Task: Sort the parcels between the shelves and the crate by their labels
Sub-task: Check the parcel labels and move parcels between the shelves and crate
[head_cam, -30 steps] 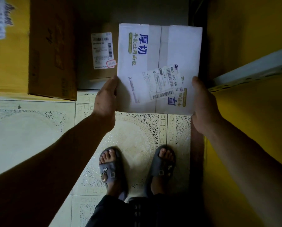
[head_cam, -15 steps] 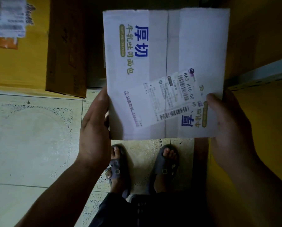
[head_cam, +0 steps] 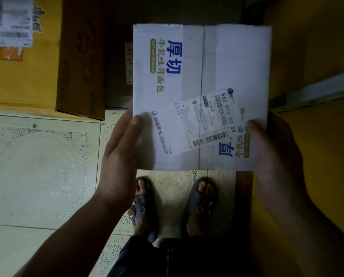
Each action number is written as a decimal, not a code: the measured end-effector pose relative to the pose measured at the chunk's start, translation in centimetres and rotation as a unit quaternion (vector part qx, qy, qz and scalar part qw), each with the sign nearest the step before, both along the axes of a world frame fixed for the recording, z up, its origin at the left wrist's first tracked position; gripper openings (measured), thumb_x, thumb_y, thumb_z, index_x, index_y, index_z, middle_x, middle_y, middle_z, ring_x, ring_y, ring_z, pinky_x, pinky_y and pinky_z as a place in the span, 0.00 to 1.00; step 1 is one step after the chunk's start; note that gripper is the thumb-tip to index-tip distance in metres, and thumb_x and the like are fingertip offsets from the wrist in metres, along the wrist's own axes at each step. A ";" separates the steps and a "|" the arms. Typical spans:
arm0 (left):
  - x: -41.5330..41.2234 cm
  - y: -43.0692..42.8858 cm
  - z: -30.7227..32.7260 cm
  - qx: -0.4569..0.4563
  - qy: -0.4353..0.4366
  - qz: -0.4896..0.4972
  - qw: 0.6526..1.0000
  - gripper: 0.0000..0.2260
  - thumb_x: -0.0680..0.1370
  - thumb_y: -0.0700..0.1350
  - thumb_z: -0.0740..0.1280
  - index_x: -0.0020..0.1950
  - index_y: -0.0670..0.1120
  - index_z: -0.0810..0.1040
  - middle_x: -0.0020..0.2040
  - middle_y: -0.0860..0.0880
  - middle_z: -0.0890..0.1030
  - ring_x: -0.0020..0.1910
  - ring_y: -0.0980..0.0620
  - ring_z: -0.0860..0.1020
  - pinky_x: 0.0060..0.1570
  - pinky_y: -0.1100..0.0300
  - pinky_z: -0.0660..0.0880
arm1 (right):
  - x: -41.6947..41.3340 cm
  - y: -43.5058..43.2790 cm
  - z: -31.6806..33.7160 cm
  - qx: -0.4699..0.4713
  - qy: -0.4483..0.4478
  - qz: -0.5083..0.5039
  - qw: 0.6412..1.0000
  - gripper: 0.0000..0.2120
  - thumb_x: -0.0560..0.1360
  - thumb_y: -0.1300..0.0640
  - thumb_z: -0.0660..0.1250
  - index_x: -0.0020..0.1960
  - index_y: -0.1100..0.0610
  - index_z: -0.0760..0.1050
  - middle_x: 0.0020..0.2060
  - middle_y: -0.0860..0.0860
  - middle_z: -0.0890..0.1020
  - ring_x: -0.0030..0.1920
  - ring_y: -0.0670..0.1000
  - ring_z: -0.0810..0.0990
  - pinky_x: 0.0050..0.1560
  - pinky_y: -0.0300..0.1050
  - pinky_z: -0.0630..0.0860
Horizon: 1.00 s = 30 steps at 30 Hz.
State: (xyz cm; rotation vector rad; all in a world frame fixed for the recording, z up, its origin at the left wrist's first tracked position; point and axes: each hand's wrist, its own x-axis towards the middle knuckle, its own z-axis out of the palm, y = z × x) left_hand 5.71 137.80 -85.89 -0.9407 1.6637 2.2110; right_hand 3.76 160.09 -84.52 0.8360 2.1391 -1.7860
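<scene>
Holding white box [head_cam: 201, 76] in air above floor tiles [head_cam: 43, 166], you have label [head_cam: 207, 118] face up and readable. Left hand [head_cam: 119, 154] and right hand [head_cam: 275, 156] each pinch near edge: thumb on top, fingers underneath, hidden. Parcel not yet placed. Crate not in view. Brown box [head_cam: 81, 56] and yellow parcel [head_cam: 23, 76] lie beyond. Shelf edge [head_cam: 315, 88], close on right, could snag box.

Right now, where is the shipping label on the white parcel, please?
In the head view the shipping label lies lower right on the white parcel, across its seam, beside the right hand.
</scene>
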 end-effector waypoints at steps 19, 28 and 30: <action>-8.4 1.4 -6.8 -0.049 -0.025 -0.128 0.990 0.23 0.77 0.39 0.67 0.71 0.51 0.71 0.59 0.50 0.79 0.54 0.49 0.80 0.50 0.53 0.81 | -7.2 -0.3 -7.8 0.098 -0.020 0.018 0.995 0.09 0.81 0.53 0.61 0.60 0.50 0.71 0.45 0.43 0.79 0.42 0.40 0.80 0.35 0.36 0.77; -12.2 1.5 -8.8 -0.103 -0.016 -0.186 0.977 0.19 0.79 0.35 0.63 0.68 0.48 0.73 0.65 0.48 0.76 0.59 0.51 0.77 0.47 0.62 0.81 | -11.7 0.0 -9.8 0.130 -0.018 0.037 0.991 0.16 0.81 0.55 0.59 0.69 0.52 0.67 0.57 0.48 0.77 0.43 0.39 0.77 0.34 0.31 0.72; -12.5 1.5 -9.1 -0.093 -0.018 -0.184 0.978 0.20 0.79 0.34 0.62 0.68 0.50 0.72 0.66 0.48 0.76 0.62 0.49 0.76 0.53 0.57 0.80 | -12.6 0.1 -10.1 0.138 -0.022 0.036 0.990 0.16 0.81 0.57 0.58 0.69 0.52 0.67 0.56 0.47 0.76 0.43 0.38 0.76 0.31 0.27 0.71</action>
